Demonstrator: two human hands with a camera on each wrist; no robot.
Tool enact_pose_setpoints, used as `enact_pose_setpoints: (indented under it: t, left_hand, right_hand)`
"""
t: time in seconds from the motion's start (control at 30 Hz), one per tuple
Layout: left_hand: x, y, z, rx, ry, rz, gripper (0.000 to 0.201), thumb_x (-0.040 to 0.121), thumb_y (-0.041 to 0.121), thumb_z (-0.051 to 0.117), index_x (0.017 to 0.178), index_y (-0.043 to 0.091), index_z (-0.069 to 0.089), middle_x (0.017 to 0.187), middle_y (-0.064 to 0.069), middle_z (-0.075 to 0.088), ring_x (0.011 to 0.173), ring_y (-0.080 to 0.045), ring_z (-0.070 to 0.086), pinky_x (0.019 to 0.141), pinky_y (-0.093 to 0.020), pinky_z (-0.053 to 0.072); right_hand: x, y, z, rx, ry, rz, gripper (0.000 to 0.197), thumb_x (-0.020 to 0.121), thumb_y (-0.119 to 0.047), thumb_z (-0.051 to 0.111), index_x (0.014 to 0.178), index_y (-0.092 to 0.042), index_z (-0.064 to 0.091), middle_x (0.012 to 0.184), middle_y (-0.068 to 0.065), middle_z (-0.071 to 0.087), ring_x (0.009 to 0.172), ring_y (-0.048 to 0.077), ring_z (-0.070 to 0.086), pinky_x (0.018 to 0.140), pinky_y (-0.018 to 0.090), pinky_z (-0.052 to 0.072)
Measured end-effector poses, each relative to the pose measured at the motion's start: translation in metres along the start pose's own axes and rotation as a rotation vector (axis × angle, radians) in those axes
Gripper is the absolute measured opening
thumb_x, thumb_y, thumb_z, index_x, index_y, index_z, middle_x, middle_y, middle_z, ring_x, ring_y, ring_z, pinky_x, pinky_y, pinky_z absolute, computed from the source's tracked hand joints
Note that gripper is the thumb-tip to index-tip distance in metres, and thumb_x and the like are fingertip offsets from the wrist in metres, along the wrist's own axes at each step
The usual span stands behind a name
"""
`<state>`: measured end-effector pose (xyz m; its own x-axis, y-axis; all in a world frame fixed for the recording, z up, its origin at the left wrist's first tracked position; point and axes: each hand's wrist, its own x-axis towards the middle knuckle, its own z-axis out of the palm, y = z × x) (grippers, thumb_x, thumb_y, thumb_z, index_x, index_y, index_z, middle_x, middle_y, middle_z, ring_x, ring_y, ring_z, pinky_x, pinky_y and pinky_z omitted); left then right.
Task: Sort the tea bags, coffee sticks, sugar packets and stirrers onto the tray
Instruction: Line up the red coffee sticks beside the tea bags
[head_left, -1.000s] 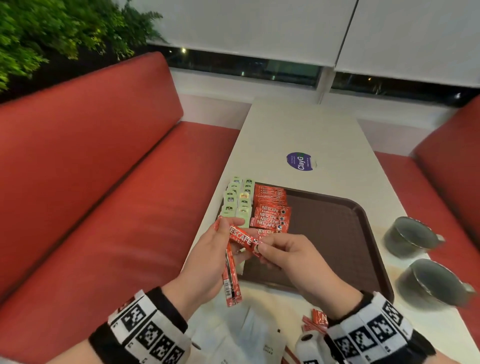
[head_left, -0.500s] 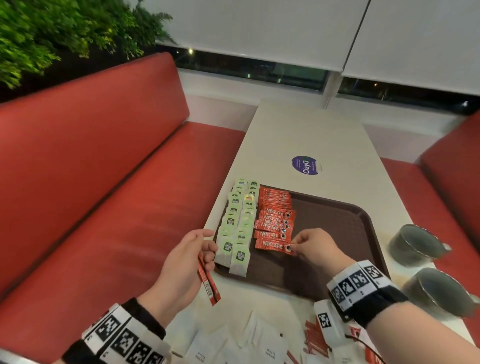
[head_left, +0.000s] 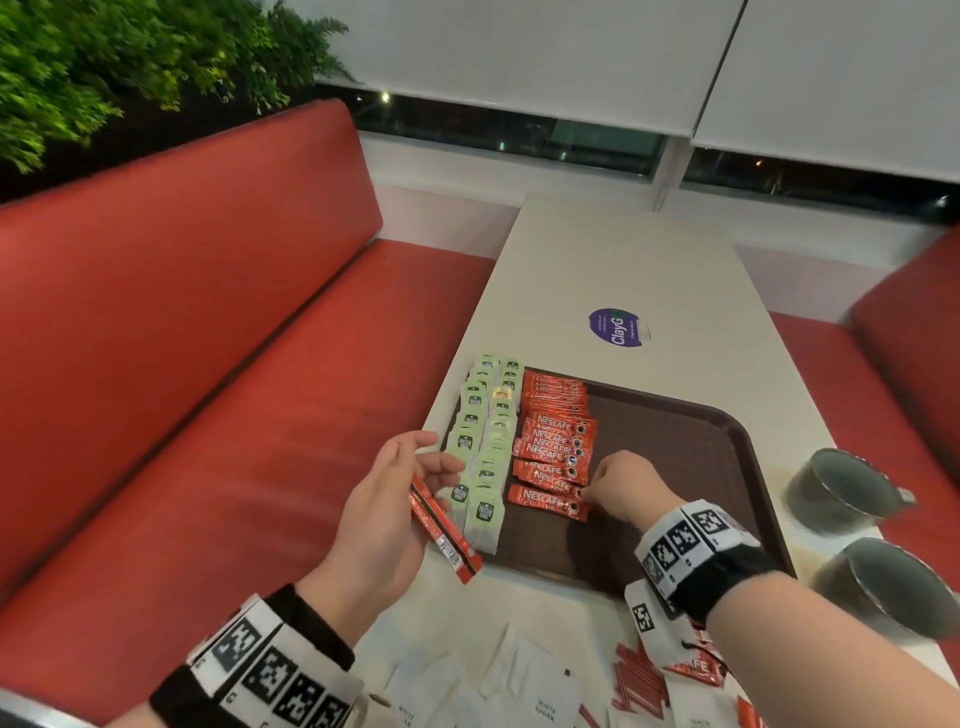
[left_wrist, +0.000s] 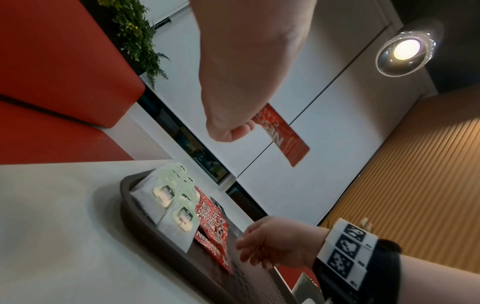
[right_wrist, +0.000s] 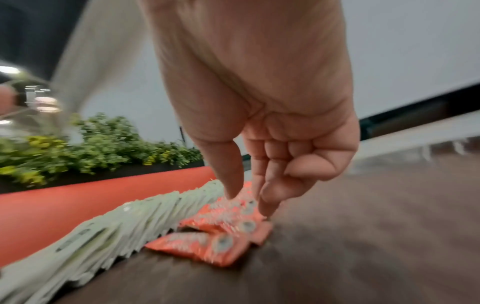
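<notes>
right hand (head_left: 621, 480) touching coffee stick (head_left: 548, 502) on tray (head_left: 691, 462)

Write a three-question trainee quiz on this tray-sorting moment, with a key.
1. True or false: the left hand holds coffee sticks off the tray.
2. Which lies nearest the tray's left edge? A) tea bags B) coffee sticks C) sugar packets
3. Fill in: the right hand touches the nearest laid coffee stick at its ____ end.

Key: 1 true; 2 A; 3 right.
</notes>
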<state>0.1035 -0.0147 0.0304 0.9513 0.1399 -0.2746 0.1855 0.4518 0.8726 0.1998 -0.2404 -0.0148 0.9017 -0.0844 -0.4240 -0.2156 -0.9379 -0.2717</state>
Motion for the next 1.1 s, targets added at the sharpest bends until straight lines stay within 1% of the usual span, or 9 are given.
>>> enact_pose_setpoints:
  t: [0.13,0.27,0.33,0.4,0.53,0.7,0.87,0.97,1.1]
  left_hand:
    - [0.003,0.002,0.011,-0.005,-0.032,0.072,0.031,0.104,0.029,0.026,0.111,0.017,0.053,0.091,-0.004,0.071,0.096,-0.016,0.061,0.076,-0.031,0.042]
    - [0.002,0.003,0.026,-0.022,-0.089,0.151,0.031,0.103,0.031,0.023,0.108,0.021,0.053,0.093,-0.001,0.072,0.097,-0.012,0.064,0.076,-0.029,0.041]
    - [0.001,0.002,0.031,-0.004,-0.137,0.172,0.032,0.102,0.033,0.023,0.108,0.022,0.052,0.094,-0.001,0.072,0.097,-0.009,0.064,0.076,-0.028,0.042]
    - [-0.002,0.001,0.034,0.009,-0.177,0.178,0.035,0.1,0.037,0.023,0.107,0.022,0.053,0.095,-0.002,0.072,0.099,-0.009,0.064,0.075,-0.027,0.044]
    - [-0.009,0.006,0.03,0.071,-0.286,0.029,0.047,0.086,0.048,0.037,0.108,0.012,0.056,0.101,-0.011,0.069,0.089,-0.021,0.065,0.059,-0.027,0.051]
    - [-0.012,0.012,0.021,0.289,-0.34,-0.083,0.004,0.09,0.0,0.054,0.091,0.002,0.057,0.062,-0.007,0.062,0.046,-0.015,0.055,0.036,-0.019,0.037]
    - [-0.01,0.012,0.015,0.415,-0.332,0.044,0.011,0.087,-0.007,0.057,0.09,0.003,0.057,0.058,-0.006,0.061,0.049,-0.017,0.056,0.041,-0.021,0.04]
    - [-0.011,0.011,0.014,0.499,-0.329,0.102,0.012,0.087,-0.007,0.058,0.088,0.005,0.059,0.064,-0.003,0.065,0.053,-0.015,0.061,0.043,-0.021,0.043]
    - [-0.012,0.006,0.016,0.513,-0.26,0.15,0.012,0.087,-0.008,0.058,0.086,0.004,0.058,0.074,-0.011,0.066,0.056,-0.012,0.065,0.046,-0.019,0.046]
  right_hand:
    - [-0.044,-0.02,-0.011,0.284,0.106,-0.259,0.021,0.093,-0.03,0.057,0.076,-0.019,0.062,0.074,-0.007,0.062,0.067,0.007,0.056,0.059,0.019,0.039]
    - [-0.098,-0.043,-0.005,0.889,-0.324,-0.504,0.019,0.087,-0.035,0.063,0.079,-0.019,0.071,0.067,0.0,0.066,0.058,0.01,0.054,0.054,0.018,0.037]
    - [-0.105,-0.042,0.002,0.992,-0.377,-0.525,0.008,0.082,-0.025,0.07,0.075,-0.02,0.071,0.067,0.005,0.065,0.06,0.014,0.055,0.059,0.024,0.042]
    - [-0.107,-0.04,0.005,0.935,-0.182,-0.529,0.014,0.082,-0.012,0.072,0.072,-0.021,0.068,0.064,-0.002,0.065,0.061,0.009,0.056,0.063,0.024,0.045]
    - [-0.108,-0.022,-0.002,0.176,0.848,-0.97,0.008,0.084,-0.02,0.064,0.077,-0.018,0.068,0.073,-0.005,0.065,0.071,0.012,0.053,0.062,0.028,0.04]
    - [-0.107,0.003,-0.007,-0.171,1.245,-1.202,0.016,0.081,-0.012,0.072,0.093,-0.012,0.062,0.098,0.001,0.06,0.085,0.022,0.053,0.071,0.036,0.036]
    - [-0.11,0.006,-0.001,0.08,0.947,-1.103,0.017,0.085,-0.027,0.068,0.097,-0.017,0.064,0.101,-0.004,0.063,0.093,0.018,0.056,0.081,0.031,0.039]
    - [-0.115,0.001,-0.005,0.407,0.56,-0.758,0.025,0.086,-0.037,0.064,0.11,-0.029,0.063,0.102,-0.022,0.06,0.094,0.004,0.057,0.082,0.02,0.044]
    - [-0.108,-0.001,-0.003,0.792,0.133,-0.42,0.018,0.082,-0.017,0.072,0.098,-0.026,0.068,0.087,-0.004,0.072,0.076,0.007,0.063,0.074,0.024,0.049]
